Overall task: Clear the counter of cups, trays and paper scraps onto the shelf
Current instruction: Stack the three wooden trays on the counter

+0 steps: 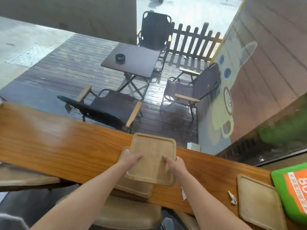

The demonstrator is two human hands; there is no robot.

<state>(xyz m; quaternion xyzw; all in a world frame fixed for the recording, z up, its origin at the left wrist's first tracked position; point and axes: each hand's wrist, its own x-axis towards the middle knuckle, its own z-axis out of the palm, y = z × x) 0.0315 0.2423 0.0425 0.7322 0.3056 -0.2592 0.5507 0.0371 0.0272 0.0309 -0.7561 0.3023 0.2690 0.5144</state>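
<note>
Since both my left hand (128,159) and right hand (176,163) are clamped on the top tray (152,156), stacked crooked over another tray (136,188) at the table (66,143) edge, I reckon the lower one could slide off.

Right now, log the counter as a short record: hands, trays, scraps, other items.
left hand: grips the top tray's left edge
right hand: grips the top tray's right edge
top tray: wooden, stacked askew on a lower tray
third tray: lies alone at the counter's right end
scraps: one white scrap beside the stack, one crumpled scrap by the third tray
green bag: far right, touching the third tray
cups: none visible
counter: wooden
</note>
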